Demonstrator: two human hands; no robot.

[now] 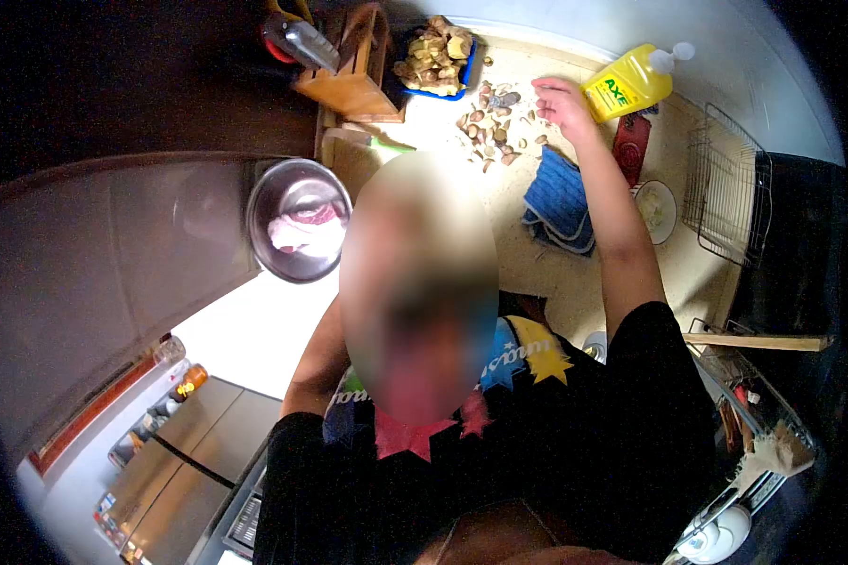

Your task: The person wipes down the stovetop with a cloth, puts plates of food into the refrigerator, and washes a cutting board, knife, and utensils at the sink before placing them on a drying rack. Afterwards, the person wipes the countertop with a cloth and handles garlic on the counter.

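My right hand (pixel 565 105) is raised over the far part of the counter with its fingers apart, and nothing shows in them. Just right of it stands a yellow AXE pump bottle (pixel 631 83). To its left, small brown-and-pale pieces (pixel 495 132) lie scattered on the counter, with a dark grey object (pixel 506 99) among them. A folded blue cloth (pixel 561 202) lies beneath my right wrist. My left forearm (pixel 316 372) reaches up behind a blurred patch, which hides the left hand.
A metal bowl (pixel 259 254) of raw meat (pixel 309 231) stands left. Behind are a wooden knife block (pixel 353 85) and a blue tray (pixel 433 93) of ginger (pixel 435 56). To the right are a red packet (pixel 631 151), a white bowl (pixel 671 212) and a wire rack (pixel 725 188).
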